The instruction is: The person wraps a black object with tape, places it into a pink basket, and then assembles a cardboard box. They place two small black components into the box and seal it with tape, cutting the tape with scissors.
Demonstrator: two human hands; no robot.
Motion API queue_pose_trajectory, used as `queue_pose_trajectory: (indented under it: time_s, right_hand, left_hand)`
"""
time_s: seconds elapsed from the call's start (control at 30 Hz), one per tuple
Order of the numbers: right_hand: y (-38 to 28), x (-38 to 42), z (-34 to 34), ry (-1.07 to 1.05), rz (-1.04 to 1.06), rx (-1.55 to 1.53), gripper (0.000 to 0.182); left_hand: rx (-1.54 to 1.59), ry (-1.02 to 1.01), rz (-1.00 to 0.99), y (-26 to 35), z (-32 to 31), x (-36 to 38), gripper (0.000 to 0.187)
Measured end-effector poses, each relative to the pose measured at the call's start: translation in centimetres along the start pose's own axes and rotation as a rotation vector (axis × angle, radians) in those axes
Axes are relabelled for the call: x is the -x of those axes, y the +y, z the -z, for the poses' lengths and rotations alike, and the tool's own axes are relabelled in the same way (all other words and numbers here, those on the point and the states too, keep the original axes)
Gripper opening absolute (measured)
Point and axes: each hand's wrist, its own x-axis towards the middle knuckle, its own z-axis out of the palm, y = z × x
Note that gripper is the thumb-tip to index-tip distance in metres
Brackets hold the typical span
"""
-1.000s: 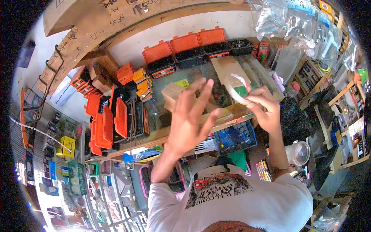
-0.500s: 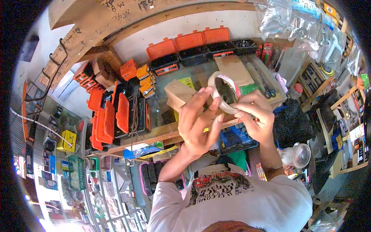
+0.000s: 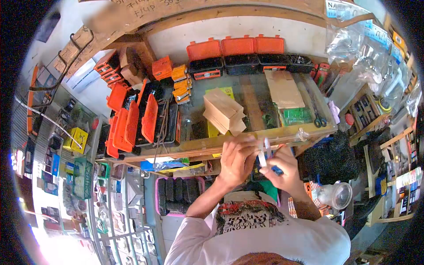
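My right hand (image 3: 282,167) is closed on a roll of clear tape (image 3: 262,158), now seen nearly edge-on in front of the counter. My left hand (image 3: 238,162) is at the roll's left side, its fingertips smeared by motion. Whether those fingers pinch the tape cannot be made out. Just beyond the hands, a folded brown cardboard box (image 3: 224,110) sits on the glass-topped counter (image 3: 254,99). A small crumpled clear scrap (image 3: 302,134) lies at the counter's front edge.
Flat cardboard (image 3: 282,89) and scissors (image 3: 319,119) lie toward the right of the counter. Open black-and-orange toolboxes (image 3: 240,62) line its back; more orange lids (image 3: 150,118) stand at left. Plastic bags (image 3: 344,44) hang at upper right.
Both hands have come down and closer to my body with the tape roll. The roll has turned from showing its open ring to nearly edge-on. The cardboard box is now less covered.
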Motion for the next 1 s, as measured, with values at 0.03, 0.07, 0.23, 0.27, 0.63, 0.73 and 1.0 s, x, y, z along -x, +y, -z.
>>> queue_pose_trajectory:
  time_s: [0.03,0.07,0.23,0.27,0.63,0.73,1.0]
  right_hand:
    - [-0.3,0.5,-0.3,-0.036,-0.008,-0.011,0.017]
    - [-1.0,0.7,-0.5,-0.064,-0.059,-0.095,0.015]
    - [-1.8,4.5,-2.5,-0.264,-0.469,-0.337,0.02]
    - [-2.1,5.2,-2.8,-0.319,-0.602,-0.454,0.02]
    - [-2.1,8.3,-2.5,-0.809,-0.767,-0.659,0.022]
    - [-0.1,5.4,1.4,-0.766,-0.565,-0.543,0.022]
    - [8.5,0.6,11.5,0.19,-0.526,0.375,0.024]
  left_hand:
    - [0.019,-0.045,0.023,0.1,0.5,0.7,0.033]
    - [0.039,-0.09,0.043,0.1,1.1,1.2,0.033]
    - [0.079,-0.308,0.226,1.7,4.4,3.7,0.031]
    - [0.184,-0.332,0.3,1.7,4.5,4.4,0.026]
    - [0.37,-0.589,0.657,2.8,5.3,8.4,0.016]
    - [0.41,-0.574,0.694,3.1,5.6,8.3,0.015]
    - [0.426,-0.633,0.717,3.8,5.5,8.6,0.014]
